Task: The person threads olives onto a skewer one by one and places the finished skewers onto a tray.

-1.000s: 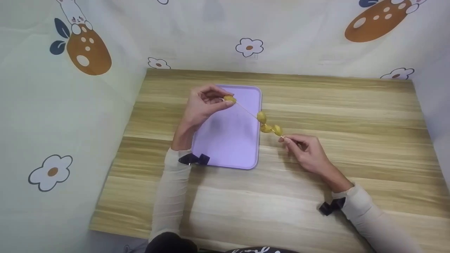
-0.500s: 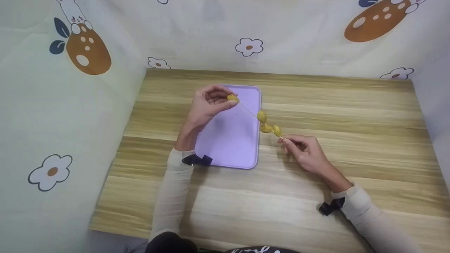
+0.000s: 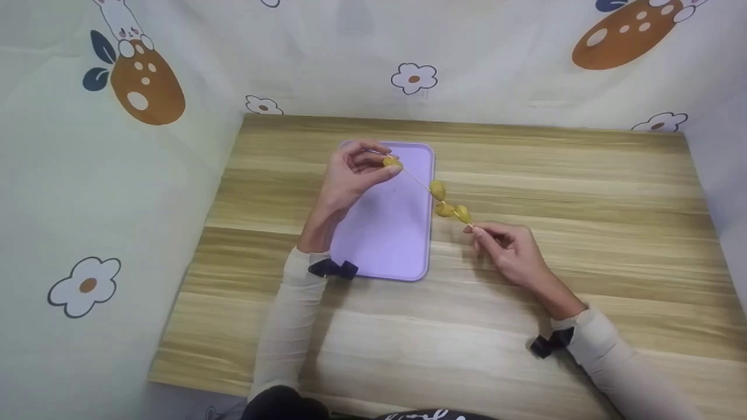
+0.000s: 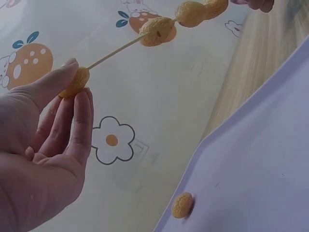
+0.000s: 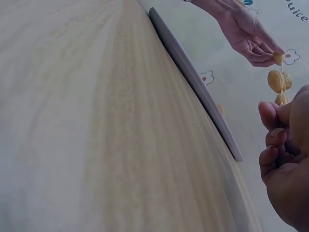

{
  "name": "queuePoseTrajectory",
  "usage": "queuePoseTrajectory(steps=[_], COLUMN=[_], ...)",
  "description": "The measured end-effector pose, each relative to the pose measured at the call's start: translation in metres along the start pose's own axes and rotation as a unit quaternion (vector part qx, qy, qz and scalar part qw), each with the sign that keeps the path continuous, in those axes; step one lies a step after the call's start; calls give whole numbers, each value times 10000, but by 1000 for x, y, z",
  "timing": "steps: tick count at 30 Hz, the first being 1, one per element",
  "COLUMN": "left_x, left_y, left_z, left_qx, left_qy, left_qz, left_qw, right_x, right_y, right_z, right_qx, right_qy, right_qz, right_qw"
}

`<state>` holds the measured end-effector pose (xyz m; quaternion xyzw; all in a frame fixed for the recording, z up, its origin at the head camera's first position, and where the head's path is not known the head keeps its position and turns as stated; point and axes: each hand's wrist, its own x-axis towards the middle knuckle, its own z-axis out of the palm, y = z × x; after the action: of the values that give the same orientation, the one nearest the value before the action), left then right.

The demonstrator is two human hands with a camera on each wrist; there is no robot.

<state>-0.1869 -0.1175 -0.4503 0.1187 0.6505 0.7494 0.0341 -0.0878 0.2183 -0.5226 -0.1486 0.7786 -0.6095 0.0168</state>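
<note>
My left hand (image 3: 349, 181) pinches a golden-brown, wrinkled food ball (image 4: 76, 83) between thumb and fingertips, at the far end of a thin wooden skewer (image 4: 116, 51). The skewer enters this ball. After a bare stretch of stick, several similar balls (image 3: 437, 190) sit close together toward the other end. That end is pinched by the thumb and fingers of my right hand (image 3: 513, 254). The skewer slants in the air over the right edge of a lilac tray (image 3: 385, 245). One loose ball (image 4: 182, 205) lies on the tray in the left wrist view; my left hand hides it in the head view.
The tray lies on a wood-grain table (image 3: 572, 186), left of its middle. Pale cloth walls (image 3: 327, 64) printed with flowers and rabbits stand behind and to the left. Each sleeve bears a black wrist mount (image 3: 551, 342).
My left hand and the ball it pinches have moved slightly right, shortening the bare stretch of skewer. The right hand has barely moved; the cluster of balls has shifted slightly up and right.
</note>
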Motion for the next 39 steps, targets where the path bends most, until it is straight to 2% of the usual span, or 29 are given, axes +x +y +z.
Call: queuePoseTrajectory(steps=[11,20,27,39], left_x=[-2,-2,-2,-3], left_y=[-1,-4,-8,-14], left_z=[12,18,24,32], left_qx=[41,190,60,112], left_qy=[37,26,-39,-43], left_qz=[-137,-283,-199,-206], left_qw=[9999,9994,9998,9997], right_x=[0,1,0,0], right_y=[2,3,4,3], right_z=[2,1,1,1], right_qx=[-33,21,298,273], right_qy=[251,153,22,25], right_qz=[-260,-270,-217,-138], right_qw=[9993,9995,9993,9995])
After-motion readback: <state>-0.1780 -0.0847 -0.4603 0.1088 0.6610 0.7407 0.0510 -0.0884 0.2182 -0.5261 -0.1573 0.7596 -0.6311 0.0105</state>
